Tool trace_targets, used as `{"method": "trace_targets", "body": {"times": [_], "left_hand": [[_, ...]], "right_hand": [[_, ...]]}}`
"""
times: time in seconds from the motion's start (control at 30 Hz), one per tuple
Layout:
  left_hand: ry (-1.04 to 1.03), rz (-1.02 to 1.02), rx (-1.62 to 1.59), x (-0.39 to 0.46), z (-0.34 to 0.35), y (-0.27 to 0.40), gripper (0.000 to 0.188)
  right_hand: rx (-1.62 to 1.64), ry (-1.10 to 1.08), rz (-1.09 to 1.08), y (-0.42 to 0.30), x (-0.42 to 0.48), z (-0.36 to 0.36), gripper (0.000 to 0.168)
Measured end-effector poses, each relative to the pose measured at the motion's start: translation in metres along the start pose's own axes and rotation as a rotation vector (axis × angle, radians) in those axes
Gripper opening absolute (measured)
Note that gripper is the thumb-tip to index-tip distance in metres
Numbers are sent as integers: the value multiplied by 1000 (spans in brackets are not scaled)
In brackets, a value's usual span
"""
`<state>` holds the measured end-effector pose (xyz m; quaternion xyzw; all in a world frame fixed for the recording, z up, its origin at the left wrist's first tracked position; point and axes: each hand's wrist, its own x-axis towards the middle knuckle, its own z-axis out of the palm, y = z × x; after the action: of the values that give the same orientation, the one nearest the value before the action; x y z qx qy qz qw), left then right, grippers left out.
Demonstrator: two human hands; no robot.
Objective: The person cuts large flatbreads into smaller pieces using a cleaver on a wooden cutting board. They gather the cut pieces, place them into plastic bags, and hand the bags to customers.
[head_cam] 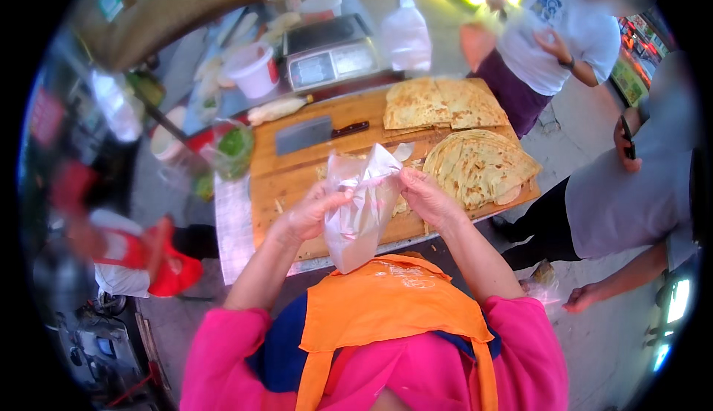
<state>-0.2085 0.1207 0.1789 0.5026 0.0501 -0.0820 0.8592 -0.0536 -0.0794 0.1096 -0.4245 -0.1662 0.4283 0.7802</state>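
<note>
A thin translucent plastic bag (pixel 356 221) hangs between my hands, above the near edge of a wooden cutting board (pixel 278 188). My left hand (pixel 317 208) pinches its left side between thumb and fingers. My right hand (pixel 426 194) grips its upper right edge. Beyond the bag lies a cleaver (pixel 305 135) with its dark handle to the right. On the board's right side are a stack of layered flatbread (pixel 479 169), near my right hand, and cut flatbread pieces (pixel 443 103) behind it. Crumbs and scraps lie partly hidden behind the bag.
Behind the board stand a digital scale (pixel 331 54), a white bucket (pixel 252 71) and a hanging bundle of bags (pixel 406 38). A squeeze bottle (pixel 281 109) lies at the back edge; a bag of chopped greens (pixel 233 149) sits left. People stand at right and left.
</note>
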Motion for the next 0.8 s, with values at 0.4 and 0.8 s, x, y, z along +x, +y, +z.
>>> {"method": "trace_targets", "body": {"times": [0.4,0.8], "left_hand": [[229,-66,250,14,-41,-78,38],[293,124,521,19,10,-154,32]], "right_hand": [[-370,249,141,34,-56,-26,19],[-185,287,237,74,-69,-28,15]]}}
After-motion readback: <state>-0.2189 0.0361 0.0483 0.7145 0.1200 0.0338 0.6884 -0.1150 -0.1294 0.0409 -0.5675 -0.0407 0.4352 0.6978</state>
